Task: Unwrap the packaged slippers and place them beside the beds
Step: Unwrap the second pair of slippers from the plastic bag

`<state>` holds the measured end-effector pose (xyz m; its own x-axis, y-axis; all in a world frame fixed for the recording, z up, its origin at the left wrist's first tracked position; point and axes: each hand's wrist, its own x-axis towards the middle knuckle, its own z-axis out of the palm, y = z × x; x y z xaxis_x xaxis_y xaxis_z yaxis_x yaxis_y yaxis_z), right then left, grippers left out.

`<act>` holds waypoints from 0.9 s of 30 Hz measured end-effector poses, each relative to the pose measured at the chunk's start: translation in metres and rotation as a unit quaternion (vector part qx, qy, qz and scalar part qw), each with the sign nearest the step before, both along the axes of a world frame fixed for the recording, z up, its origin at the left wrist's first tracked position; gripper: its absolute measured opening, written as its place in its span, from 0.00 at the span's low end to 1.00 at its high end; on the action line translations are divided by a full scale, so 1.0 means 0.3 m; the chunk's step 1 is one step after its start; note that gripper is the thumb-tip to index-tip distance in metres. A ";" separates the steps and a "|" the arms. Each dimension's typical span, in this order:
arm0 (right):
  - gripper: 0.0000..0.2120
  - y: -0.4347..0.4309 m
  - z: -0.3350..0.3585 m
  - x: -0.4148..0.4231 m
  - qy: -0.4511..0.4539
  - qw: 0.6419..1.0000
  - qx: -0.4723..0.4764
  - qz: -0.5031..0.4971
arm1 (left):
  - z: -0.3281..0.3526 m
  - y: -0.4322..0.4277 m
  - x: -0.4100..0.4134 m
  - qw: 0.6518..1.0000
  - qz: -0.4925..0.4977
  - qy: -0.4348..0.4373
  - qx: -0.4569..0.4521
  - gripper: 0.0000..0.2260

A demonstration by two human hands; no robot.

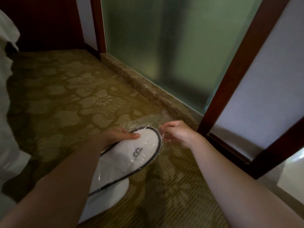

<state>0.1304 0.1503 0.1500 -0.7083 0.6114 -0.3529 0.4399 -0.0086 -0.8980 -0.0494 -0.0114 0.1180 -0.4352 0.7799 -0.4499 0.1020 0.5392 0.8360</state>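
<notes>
Olive-gold carpet (65,96) with a pattern of pale flowers covers the floor of this narrow corner of the room.

Low over it, in the lower middle of the view, are the white slippers (125,170). They have a dark trim around the edge and a grey logo (138,152) on the top, and their toe end points away from the person. Clear plastic wrap (154,125) is still around them. It shines over the top and reaches a little past the toe as a loose, wrinkled end. I cannot tell if the heel end touches the carpet, because the left forearm hides it.

The left hand (118,135) grips the toe part from the left side, with the thumb (131,136) lying flat on the white top and the other fingers going underneath. The right hand (177,132) is just beside the toe, on the right. Its fingers are curled and they pinch the loose plastic there.

Just behind the hands, a brown stone sill (148,86) runs along the edge of the carpet. A pane of frosted green glass (172,46) stands on it. On the right, a dark red wooden frame (238,71) goes across at a slant, with a pale panel behind it. White bedding (6,96) hangs down at the left edge, and dark wood (41,22) fills the top left corner.
</notes>
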 end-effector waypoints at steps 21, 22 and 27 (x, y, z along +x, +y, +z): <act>0.14 -0.004 -0.065 0.013 -0.007 0.999 0.012 -0.044 | -0.058 0.061 0.000 0.977 0.110 0.182 0.003 0.24; 0.14 0.004 -0.073 0.016 0.004 0.997 0.012 -0.073 | -0.065 0.056 -0.004 0.965 0.120 0.231 -0.015 0.28; 0.07 0.043 -0.096 0.038 0.065 0.975 -0.031 -0.208 | -0.081 0.040 -0.016 0.913 0.236 0.328 -0.050 0.39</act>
<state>0.1416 0.1633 0.1213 -0.4440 0.8362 -0.3220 0.2687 -0.2186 -0.9381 -0.0541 0.0008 0.0938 -0.9136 0.4055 -0.0303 0.2999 0.7224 0.6231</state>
